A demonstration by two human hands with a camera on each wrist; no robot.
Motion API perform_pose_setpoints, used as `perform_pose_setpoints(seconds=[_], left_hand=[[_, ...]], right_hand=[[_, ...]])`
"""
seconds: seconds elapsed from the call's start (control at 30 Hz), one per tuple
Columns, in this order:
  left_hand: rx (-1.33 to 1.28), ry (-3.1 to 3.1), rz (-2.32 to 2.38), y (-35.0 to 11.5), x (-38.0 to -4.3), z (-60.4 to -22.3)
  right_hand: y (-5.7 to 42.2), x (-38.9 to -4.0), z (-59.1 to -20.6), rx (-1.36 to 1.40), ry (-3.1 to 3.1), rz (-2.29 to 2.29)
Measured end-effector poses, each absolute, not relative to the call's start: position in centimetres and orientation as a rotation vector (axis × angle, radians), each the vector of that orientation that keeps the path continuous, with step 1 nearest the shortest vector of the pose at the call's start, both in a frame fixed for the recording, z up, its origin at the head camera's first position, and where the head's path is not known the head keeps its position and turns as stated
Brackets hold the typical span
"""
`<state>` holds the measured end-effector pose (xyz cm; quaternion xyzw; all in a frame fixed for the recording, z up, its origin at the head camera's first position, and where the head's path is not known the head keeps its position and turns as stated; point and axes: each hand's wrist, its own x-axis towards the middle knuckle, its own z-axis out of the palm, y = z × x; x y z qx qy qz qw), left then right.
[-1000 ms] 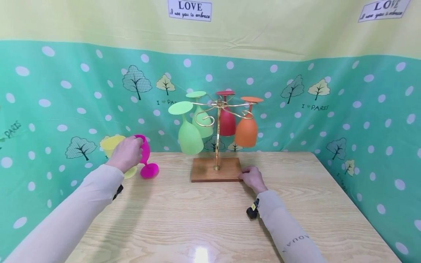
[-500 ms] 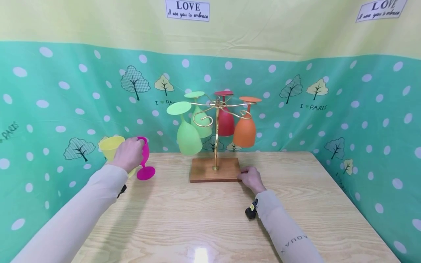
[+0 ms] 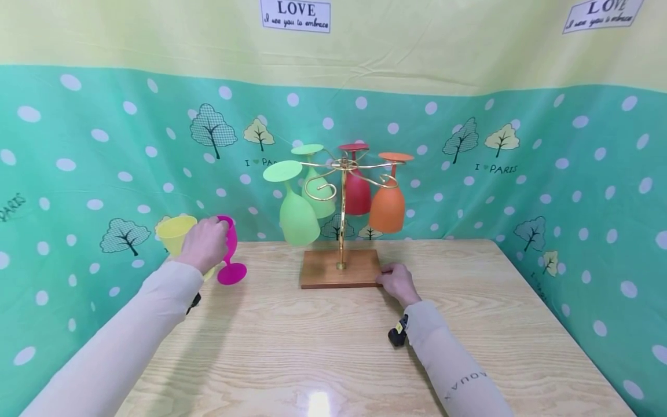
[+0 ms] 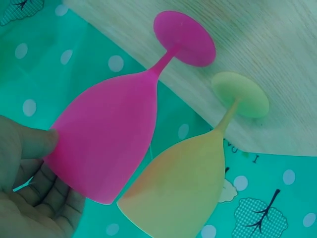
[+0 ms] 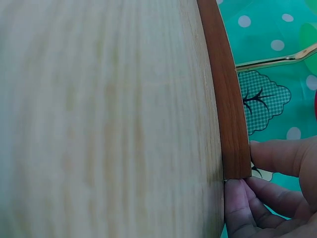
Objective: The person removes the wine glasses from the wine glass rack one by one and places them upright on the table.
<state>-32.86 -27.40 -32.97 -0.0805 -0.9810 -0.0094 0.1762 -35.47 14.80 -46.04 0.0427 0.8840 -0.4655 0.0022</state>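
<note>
At the left of the head view, my left hand [image 3: 205,244] pinches the rim of a magenta wine glass [image 3: 231,258], thumb on the outside. Its foot [image 4: 185,39] points toward the table in the left wrist view. Right beside it is a yellow wine glass [image 4: 181,183], partly hidden behind my hand in the head view. My right hand [image 3: 400,284] holds the front right corner of the wooden base [image 3: 323,269] of a gold wine glass rack [image 3: 342,220]. In the right wrist view the thumb [image 5: 277,156] lies on the base's top and the fingers touch its end.
Upside down on the rack hang two green glasses [image 3: 299,217], a red glass [image 3: 358,194] and an orange glass [image 3: 387,208]. A front hook [image 3: 329,188] curls out bare. Behind the light wooden table [image 3: 292,347] stands a dotted green curtain [image 3: 469,197].
The magenta glass has come slightly more upright, its foot shifting left and its rim a little right with my left hand. My right hand stays on the base.
</note>
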Motion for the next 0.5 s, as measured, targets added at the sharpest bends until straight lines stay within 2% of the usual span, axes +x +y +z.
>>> perform_pose_setpoints(seconds=[0.5], left_hand=[[-0.366, -2.574, 0.041, -25.9, -32.3, -34.0]], right_hand=[[14.7, -35.3, -46.0, 0.122, 2.784, -1.45]])
